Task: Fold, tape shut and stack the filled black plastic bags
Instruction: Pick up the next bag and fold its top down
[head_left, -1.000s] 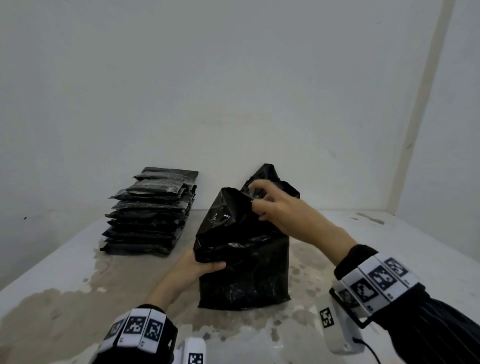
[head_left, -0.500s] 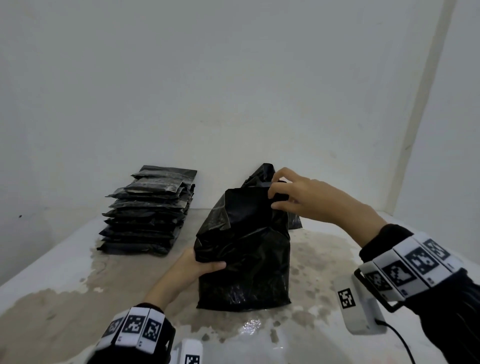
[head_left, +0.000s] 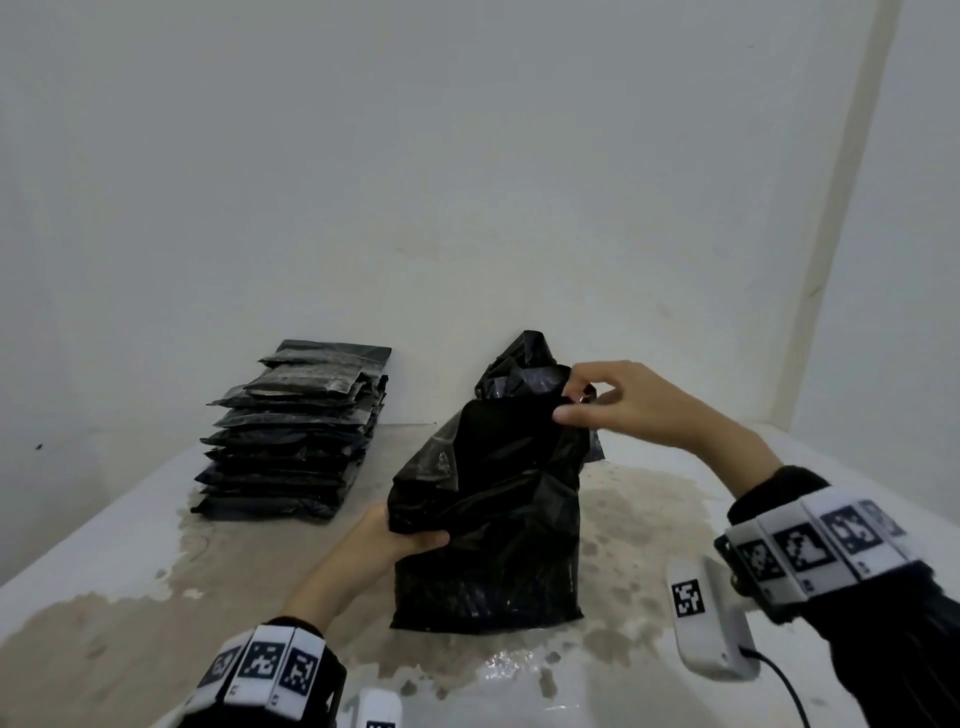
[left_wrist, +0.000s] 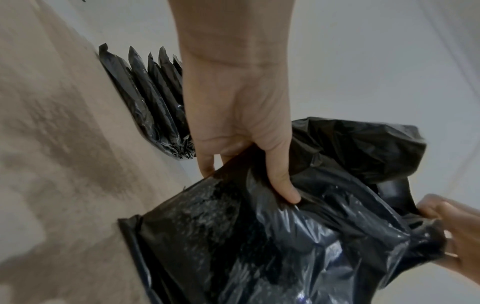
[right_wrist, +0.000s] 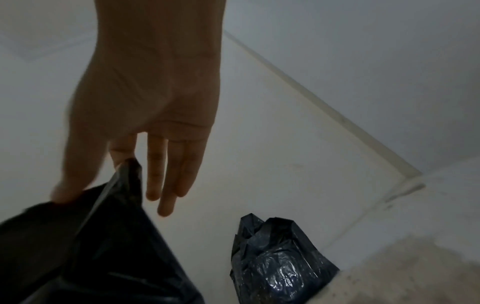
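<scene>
Fingers of your right hand (head_left: 631, 402) pinch the loose top of the upright black bag (head_left: 488, 525) on the table (head_left: 104, 545); your left hand (head_left: 387, 540) grips its side. Folding is underway, taping remains. Finished packets (head_left: 296, 431) are stacked left; another unfolded bag (head_left: 524, 364) waits behind.

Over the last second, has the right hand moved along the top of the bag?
Yes. The right hand has shifted rightward, away from the stack of folded bags, and pinches the top right corner of the bag.

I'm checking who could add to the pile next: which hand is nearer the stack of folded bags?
Left. The left hand grips the upright bag on the side facing the stack; the right hand pinches its top, farther off.
</scene>
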